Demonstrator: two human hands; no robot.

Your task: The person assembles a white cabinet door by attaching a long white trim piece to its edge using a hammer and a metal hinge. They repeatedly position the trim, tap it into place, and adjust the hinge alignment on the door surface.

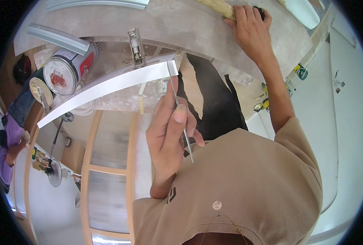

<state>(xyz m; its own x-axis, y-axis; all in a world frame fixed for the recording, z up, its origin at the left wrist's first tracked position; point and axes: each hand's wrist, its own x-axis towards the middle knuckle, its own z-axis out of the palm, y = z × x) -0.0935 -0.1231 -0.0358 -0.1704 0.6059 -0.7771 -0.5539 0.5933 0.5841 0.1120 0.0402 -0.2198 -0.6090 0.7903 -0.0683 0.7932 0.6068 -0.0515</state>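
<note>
My left hand is raised in front of my chest, thumb and fingers closed on a slim silver metal tool; its exact kind is unclear. By that hand's fingertips, the tool's upper part meets the end of a long, curved white strip, which arcs away to the left. My right hand reaches far forward onto the pale work surface. Its fingers curl over the end of a tan, rounded bar, with a small dark piece showing beside the fingers.
A red-and-white can with a stained lid stands at left, beside a smaller tin. A metal spring device lies on the bench edge. Black cloth hangs before me. Another person in purple is at far left.
</note>
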